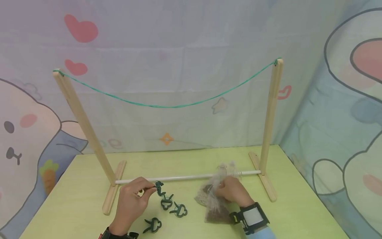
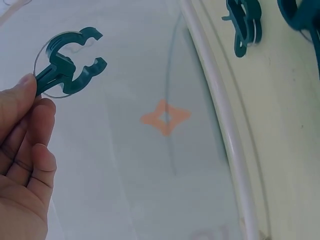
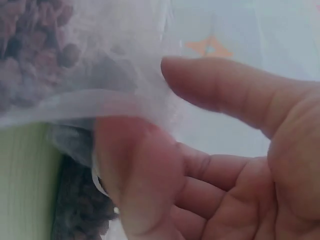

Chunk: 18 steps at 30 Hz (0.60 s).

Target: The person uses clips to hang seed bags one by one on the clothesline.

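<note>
A green plastic plant clip (image 2: 62, 65) is pinched between the thumb and fingers of my left hand (image 1: 132, 199), its hooked ends spread apart in the left wrist view. Several similar green clips (image 1: 180, 210) lie on the table beside and below that hand. My right hand (image 1: 234, 192) is at sheer mesh bags on the right. One bag (image 1: 217, 215) holds dark reddish-brown bits; another bag (image 1: 201, 198) behind it looks paler. In the right wrist view the thumb stands apart from the blurred index finger, which shows through the sheer fabric (image 3: 135, 95).
Two wooden posts (image 1: 270, 116) on flat feet stand at either side, joined low down by a white rod (image 1: 185, 178). A green cord (image 1: 167, 106) sags between their tops. Behind the pale yellow table (image 1: 74, 189) hangs a printed cloth (image 1: 167, 66).
</note>
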Available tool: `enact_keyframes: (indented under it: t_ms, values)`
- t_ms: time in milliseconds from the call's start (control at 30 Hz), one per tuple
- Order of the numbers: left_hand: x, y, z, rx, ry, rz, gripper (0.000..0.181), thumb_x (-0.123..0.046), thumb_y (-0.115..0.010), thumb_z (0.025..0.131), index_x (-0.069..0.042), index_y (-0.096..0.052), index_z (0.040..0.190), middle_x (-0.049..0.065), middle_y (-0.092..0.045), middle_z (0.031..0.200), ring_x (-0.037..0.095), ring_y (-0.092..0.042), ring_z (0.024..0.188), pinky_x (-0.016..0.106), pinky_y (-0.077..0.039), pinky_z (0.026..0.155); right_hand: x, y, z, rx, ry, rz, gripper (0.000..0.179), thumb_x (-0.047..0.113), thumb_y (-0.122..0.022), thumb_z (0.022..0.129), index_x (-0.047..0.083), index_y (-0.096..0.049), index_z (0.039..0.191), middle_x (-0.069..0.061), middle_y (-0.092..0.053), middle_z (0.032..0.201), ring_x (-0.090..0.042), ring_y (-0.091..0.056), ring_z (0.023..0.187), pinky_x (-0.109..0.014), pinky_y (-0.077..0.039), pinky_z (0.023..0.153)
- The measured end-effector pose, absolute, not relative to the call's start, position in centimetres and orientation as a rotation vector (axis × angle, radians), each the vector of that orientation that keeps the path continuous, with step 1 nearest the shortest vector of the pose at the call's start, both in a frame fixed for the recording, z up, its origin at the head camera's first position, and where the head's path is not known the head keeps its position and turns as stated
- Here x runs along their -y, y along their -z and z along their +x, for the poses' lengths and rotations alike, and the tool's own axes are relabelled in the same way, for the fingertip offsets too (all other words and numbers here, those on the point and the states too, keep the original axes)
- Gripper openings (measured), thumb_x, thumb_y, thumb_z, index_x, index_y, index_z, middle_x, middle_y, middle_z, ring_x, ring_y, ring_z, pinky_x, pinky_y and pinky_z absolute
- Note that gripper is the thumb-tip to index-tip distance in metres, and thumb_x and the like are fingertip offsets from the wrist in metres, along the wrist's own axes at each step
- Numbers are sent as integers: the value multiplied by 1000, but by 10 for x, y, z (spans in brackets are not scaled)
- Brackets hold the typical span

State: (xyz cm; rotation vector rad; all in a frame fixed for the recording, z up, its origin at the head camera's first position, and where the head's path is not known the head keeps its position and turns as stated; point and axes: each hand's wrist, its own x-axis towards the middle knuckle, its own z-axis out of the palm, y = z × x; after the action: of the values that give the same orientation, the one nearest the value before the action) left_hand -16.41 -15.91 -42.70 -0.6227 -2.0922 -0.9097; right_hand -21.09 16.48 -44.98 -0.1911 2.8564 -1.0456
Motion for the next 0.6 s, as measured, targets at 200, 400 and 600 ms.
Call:
enact_keyframes:
  t_ms: [200,400,600]
  values:
    - [168,413,-163,2084,890,-631,18,-10,-77,71,-23,-67,77,-13,-60,72,-2,-45,61,13,-38,57,-161,446,-209,-2940,980,-323,27,5,-54,66,15,-33,51,7,-32,47,-9,-32,44,-22,-25,43]
    - [178,398,-165,2069,872,-652,21,-8,-77,70,-25,-68,79,-14,-59,72,-1,-46,61,13,-36,56,-150,429,-201,-2976,983,-609,19,10,-60,76,15,-52,60,7,-44,56,-9,-41,52,-24,-36,48]
    - [186,376,-165,2066,787,-709,20,-8,-77,70,-23,-69,82,-13,-60,73,-1,-45,61,16,-38,57,-132,415,-199,-2966,1106,-853,15,13,-60,84,20,-59,70,11,-52,64,-4,-46,58,-23,-42,56]
